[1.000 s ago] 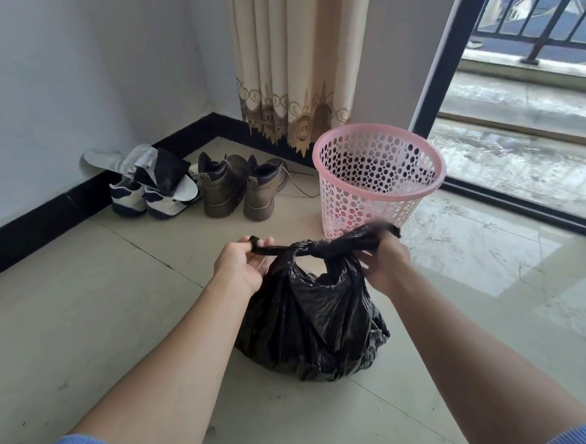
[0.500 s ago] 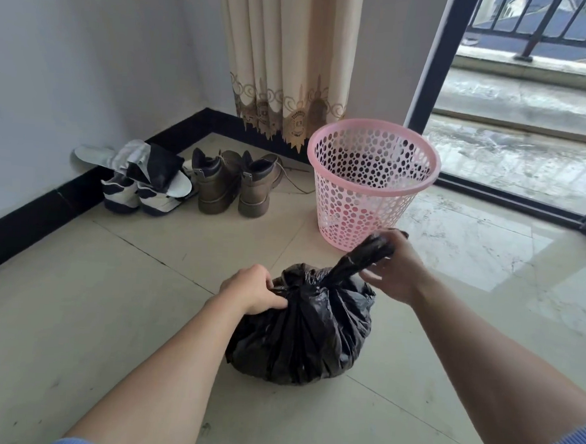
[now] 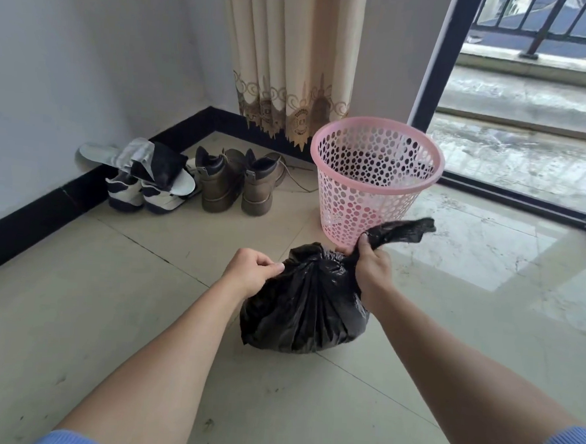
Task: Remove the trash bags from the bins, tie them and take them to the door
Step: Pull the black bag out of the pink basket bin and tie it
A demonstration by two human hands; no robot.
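A tiled floor (image 3: 107, 313) runs to a glass door (image 3: 518, 108) at the far right, with a curtain (image 3: 292, 50) hanging in the corner. A pink bin (image 3: 373, 178) stands unlined near the door, shoes (image 3: 232, 183) beside it. Just in front sits the black trash bag (image 3: 303, 311) on the floor. The right hand (image 3: 371, 264) grips one twisted tail; the left hand (image 3: 251, 270) is closed at the bag's gathered neck. The tying step looks underway; next likely calls for crossing the tails into a knot.

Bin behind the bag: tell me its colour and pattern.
Pink bin, walls perforated with round holes; head view.
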